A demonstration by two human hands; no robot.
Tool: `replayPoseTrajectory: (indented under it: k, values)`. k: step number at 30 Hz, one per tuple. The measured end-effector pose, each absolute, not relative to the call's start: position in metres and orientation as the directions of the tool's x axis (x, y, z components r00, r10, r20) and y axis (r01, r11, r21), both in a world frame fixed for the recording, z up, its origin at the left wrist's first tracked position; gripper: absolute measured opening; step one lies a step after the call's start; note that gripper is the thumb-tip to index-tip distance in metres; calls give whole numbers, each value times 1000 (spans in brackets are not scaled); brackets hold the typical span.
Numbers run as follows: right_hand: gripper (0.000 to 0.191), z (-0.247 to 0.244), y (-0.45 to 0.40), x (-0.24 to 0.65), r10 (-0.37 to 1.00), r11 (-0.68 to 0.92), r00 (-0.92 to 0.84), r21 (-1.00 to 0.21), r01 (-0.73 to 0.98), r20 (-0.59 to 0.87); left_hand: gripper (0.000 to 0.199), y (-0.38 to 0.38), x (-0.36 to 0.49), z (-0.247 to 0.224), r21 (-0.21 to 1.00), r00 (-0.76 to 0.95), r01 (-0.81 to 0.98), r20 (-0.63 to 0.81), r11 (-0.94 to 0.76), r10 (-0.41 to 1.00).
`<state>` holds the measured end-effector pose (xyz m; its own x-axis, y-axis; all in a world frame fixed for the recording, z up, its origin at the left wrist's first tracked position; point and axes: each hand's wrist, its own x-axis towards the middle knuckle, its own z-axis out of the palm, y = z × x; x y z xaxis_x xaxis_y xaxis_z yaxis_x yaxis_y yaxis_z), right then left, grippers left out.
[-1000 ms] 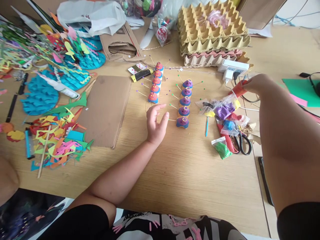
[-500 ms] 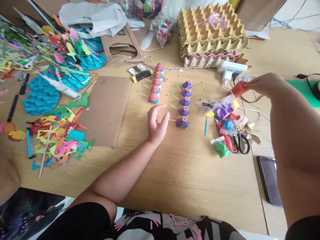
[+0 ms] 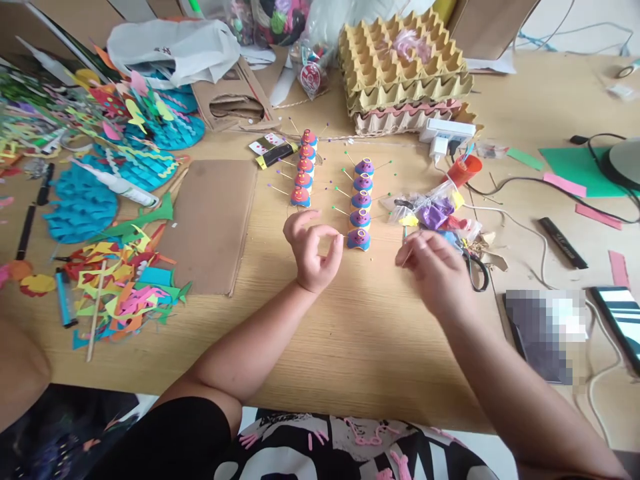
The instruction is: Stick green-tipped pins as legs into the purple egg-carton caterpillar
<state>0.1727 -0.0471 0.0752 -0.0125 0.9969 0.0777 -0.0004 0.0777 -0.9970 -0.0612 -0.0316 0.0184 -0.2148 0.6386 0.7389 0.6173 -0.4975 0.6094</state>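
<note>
Two rows of small painted egg-carton figures stand on the table, with thin ball-tipped sticks poking out at their sides. One row has orange-red tops [image 3: 301,195], the other purple tops [image 3: 363,217] with yellow rings. My left hand [image 3: 315,253] is beside the nearest purple figure, thumb and index finger closed into a ring; whatever is at their tips is hidden. To the right of that row, my right hand [image 3: 435,270] hovers with fingers pinched together. Anything between them is too small and blurred to name. An orange-red cup [image 3: 465,171] stands farther back.
Brown cardboard [image 3: 213,227] and a pile of coloured scraps [image 3: 127,287] lie left. Stacked egg trays [image 3: 400,67] and a white power strip [image 3: 447,130] are at the back. Small plastic bags [image 3: 435,210], scissors [image 3: 479,272] and a phone [image 3: 620,320] lie right; another person's arm [image 3: 20,373] is at left.
My right hand has come back from the orange-red cup toward the purple row, fingers pinched. My left index finger has curled to meet the thumb. The view has shifted slightly right.
</note>
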Motion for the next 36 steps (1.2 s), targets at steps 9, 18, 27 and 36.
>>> replayPoseTrajectory:
  k: [9,18,27,36]
  values:
    - [26,36,-77,142,955,294,-113,-915,278,272,19,-46,-52,13,442,57,673,769,-594,637]
    - [19,31,-74,145,906,421,-196,-851,313,376,20,-46,-52,12,531,89,632,674,-565,733]
    - [18,31,-74,145,906,423,-183,-842,334,382,11,-47,-54,15,447,155,634,727,-631,669]
    - [17,34,-73,146,907,419,-131,-838,348,399,4,-48,-51,15,311,185,712,782,-630,596]
